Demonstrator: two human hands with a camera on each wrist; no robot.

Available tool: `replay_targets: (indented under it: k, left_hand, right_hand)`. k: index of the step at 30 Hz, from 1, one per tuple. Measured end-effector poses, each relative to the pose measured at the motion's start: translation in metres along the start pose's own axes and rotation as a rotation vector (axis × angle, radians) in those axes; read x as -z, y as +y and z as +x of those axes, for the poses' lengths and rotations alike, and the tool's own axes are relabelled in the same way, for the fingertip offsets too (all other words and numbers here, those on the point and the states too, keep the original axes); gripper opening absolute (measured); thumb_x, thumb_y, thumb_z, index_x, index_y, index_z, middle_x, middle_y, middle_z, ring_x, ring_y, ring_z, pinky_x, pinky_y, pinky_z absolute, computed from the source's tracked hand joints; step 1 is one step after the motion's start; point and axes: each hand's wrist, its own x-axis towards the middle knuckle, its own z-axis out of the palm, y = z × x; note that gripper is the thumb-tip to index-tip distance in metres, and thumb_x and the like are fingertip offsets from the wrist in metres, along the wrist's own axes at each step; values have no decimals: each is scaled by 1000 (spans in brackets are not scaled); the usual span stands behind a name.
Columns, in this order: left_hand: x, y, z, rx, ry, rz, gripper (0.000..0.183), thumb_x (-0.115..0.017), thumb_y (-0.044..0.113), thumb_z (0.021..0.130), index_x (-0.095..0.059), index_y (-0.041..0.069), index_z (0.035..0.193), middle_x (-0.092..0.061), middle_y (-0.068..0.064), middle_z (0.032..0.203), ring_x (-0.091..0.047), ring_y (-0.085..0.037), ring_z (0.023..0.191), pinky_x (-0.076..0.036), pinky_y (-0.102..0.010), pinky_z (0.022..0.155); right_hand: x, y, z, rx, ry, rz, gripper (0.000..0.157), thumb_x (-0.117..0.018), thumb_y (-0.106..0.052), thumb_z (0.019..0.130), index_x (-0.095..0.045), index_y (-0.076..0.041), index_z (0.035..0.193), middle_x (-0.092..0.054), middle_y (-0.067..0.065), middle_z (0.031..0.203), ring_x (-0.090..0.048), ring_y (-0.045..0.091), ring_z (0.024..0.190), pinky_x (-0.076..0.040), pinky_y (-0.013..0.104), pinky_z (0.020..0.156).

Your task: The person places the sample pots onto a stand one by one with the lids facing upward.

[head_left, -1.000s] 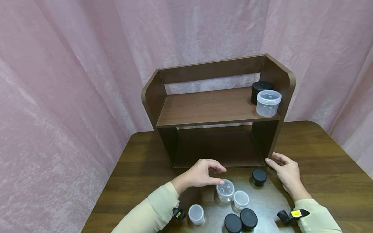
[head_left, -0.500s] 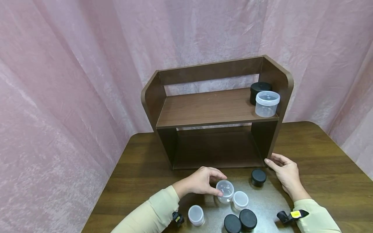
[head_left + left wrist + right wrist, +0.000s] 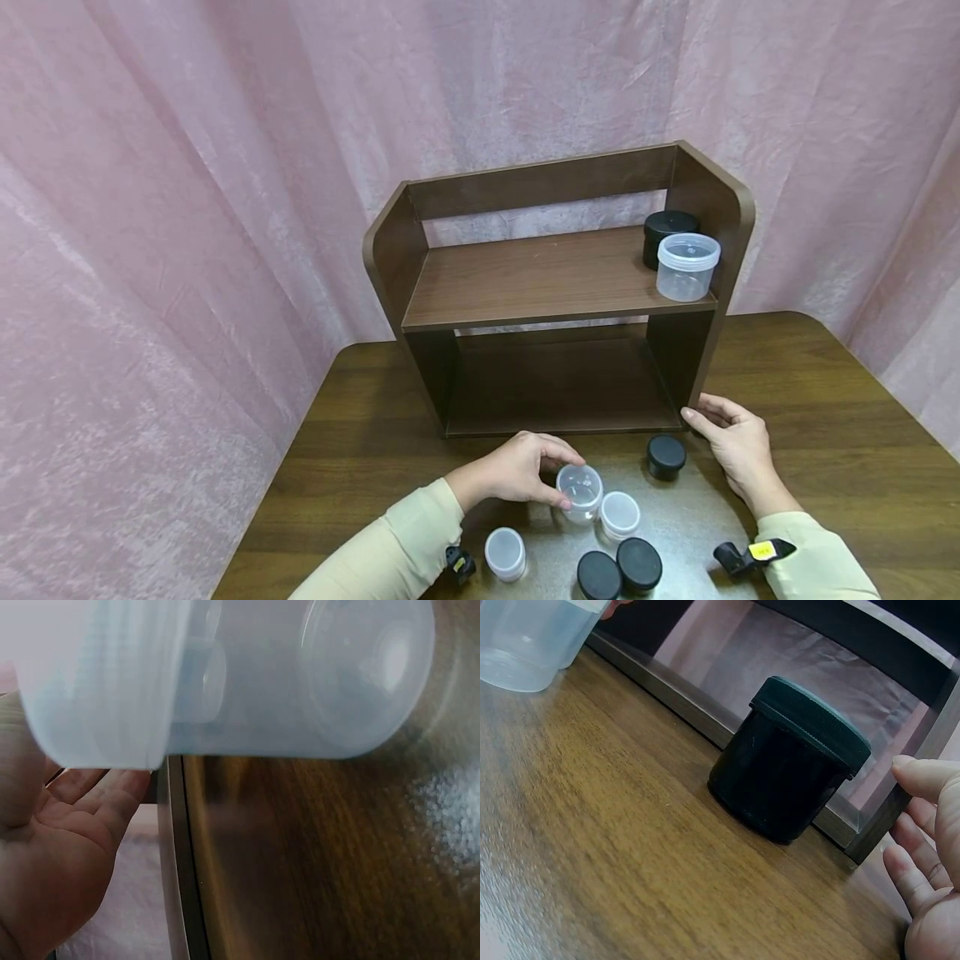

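Note:
My left hand (image 3: 517, 471) holds a small clear jar (image 3: 581, 496) by its lid, thumb at the near side and fingers at the far side; the jar appears to stand on the table. A translucent jar (image 3: 255, 682) fills the left wrist view and hides part of that hand (image 3: 60, 855). Farther right, my right hand (image 3: 738, 454) grips the lower front corner of the brown two-tier shelf (image 3: 555, 275), thumb in front, fingers along the outer side. Close by that hand stands a small black lidded jar (image 3: 787, 757).
Touching or nearly touching the held jar is a white-lidded jar (image 3: 620, 514). Another white-lidded jar (image 3: 505, 552) stands nearer the left sleeve. Two black-lidded jars (image 3: 639, 565) sit at the front. On the upper shelf are a larger black jar (image 3: 667, 237) and a clear tub (image 3: 686, 271).
My left hand has come down slightly, and its fingers have closed onto the clear jar's lid. The right hand has kept its place at the shelf corner.

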Motion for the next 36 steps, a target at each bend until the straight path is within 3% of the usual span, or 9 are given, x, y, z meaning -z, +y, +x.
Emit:
replay_targets:
  k: [11, 21, 32, 36]
  left_hand:
    - [-1, -1, 0, -35, -14, 55, 53, -85, 17, 73, -66, 10, 121, -63, 3, 120, -56, 3, 106, -49, -17, 87]
    - [-1, -1, 2, -11, 9, 47, 51, -86, 19, 72, -67, 11, 120, -63, 5, 119, -56, 4, 104, -48, -14, 85]
    - [14, 6, 2, -38, 100, 45, 47, -84, 18, 75, -67, 9, 118, -65, 2, 118, -58, 0, 104, -48, -16, 87]
    - [20, 11, 1, -63, 133, 34, 46, -83, 19, 76, -67, 8, 118, -66, 2, 117, -58, -1, 105, -51, -22, 87]
  right_hand:
    - [1, -1, -1, -14, 4, -18, 40, -77, -19, 84, -64, 5, 113, -63, -24, 87, -58, -7, 85, -48, 9, 69]
    - [0, 0, 0, -2, -7, 40, 30, -77, -16, 83, -68, -3, 108, -65, -23, 87, -60, -7, 85, -48, 9, 69]
    - [0, -3, 0, -13, 0, 7, 36, -77, -19, 83, -66, 1, 111, -63, -23, 87, -59, -6, 85, -48, 9, 69]
    - [1, -3, 0, -17, -3, 10, 37, -77, -19, 83, -66, 1, 111, -64, -23, 87, -59, -7, 85, -48, 9, 68]
